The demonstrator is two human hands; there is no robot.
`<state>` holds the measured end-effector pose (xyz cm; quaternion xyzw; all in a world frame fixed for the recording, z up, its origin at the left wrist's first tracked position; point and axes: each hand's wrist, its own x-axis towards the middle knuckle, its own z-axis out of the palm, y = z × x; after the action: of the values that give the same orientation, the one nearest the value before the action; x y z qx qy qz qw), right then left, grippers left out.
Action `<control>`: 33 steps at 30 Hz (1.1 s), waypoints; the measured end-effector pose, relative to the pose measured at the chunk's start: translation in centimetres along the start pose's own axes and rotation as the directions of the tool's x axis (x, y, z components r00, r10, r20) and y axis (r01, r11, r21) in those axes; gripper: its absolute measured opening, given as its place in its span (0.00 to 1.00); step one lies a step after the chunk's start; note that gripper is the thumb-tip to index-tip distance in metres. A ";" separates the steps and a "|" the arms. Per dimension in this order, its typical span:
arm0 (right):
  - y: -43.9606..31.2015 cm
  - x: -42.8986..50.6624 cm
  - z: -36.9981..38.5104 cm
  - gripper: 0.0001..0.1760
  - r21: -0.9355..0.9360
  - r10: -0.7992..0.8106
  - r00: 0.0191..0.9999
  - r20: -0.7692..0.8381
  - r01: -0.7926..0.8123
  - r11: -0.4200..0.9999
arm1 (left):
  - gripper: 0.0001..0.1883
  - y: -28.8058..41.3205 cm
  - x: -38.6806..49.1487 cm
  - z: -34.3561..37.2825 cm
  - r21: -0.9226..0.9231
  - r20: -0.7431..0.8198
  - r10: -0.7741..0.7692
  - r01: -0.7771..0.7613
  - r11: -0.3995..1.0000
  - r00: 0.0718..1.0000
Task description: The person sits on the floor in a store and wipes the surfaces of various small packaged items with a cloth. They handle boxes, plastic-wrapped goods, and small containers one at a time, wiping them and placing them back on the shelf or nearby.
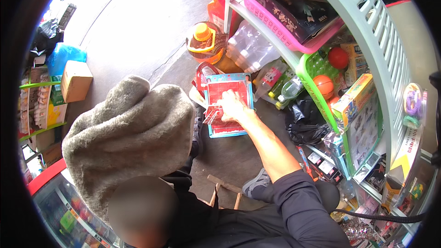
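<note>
My right hand (232, 106) reaches down onto a blue-edged card with a red gridded face (228, 131). Its fingers are bent over the middle of the card, and their tips are partly hidden. Several thin red strips with pale edges (213, 114) stick out beside the fingers; whether these are pinched is unclear. A red-rimmed clear item (206, 70) sits against the card's upper left corner. My left hand is out of view. A grey fleece blanket (134, 134) lies in folds to the left of the card.
A large bottle with an orange cap (202, 36) stands beyond the card, beside wrapped clear bottles (253, 46). At right are a pink basket (279, 29), a green basket (318, 93) with balls and boxes, and a black plastic bag (305, 124). A small wooden stool (224, 184) is below.
</note>
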<state>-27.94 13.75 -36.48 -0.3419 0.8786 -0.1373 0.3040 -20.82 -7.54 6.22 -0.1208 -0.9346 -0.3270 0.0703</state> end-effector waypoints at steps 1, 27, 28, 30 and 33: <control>0.2 0.0 0.0 0.32 0.009 -0.010 1.000 -0.006 0.010 1.000 | 0.27 0.0 0.0 -0.1 -0.010 -0.005 -0.003 0.003 1.000 1.000; -1.2 -6.6 2.8 0.31 0.572 0.488 0.615 -0.620 -0.072 0.817 | 0.05 2.6 -1.9 0.6 -0.314 -0.083 -0.169 0.135 0.940 0.982; -2.0 -7.5 1.6 0.31 0.766 0.538 0.637 -0.552 0.132 0.629 | 0.04 2.8 -2.0 0.1 -0.316 -0.099 -0.172 0.133 0.939 0.980; -4.0 -9.8 -1.3 0.31 0.777 0.633 0.713 -0.301 0.568 -0.271 | 0.06 3.7 -1.8 -0.9 -0.565 -0.113 -0.354 0.233 0.792 0.928; -7.4 -16.3 -5.9 0.44 0.729 0.602 0.418 -0.680 0.298 0.616 | 0.13 6.0 -1.1 -1.1 -0.836 -0.010 -0.265 0.137 0.531 0.964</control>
<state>-18.35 19.70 -21.35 0.0454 0.7768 -0.6225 -0.0840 -18.06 -3.82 10.40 -0.0085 -0.6706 -0.7412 0.0304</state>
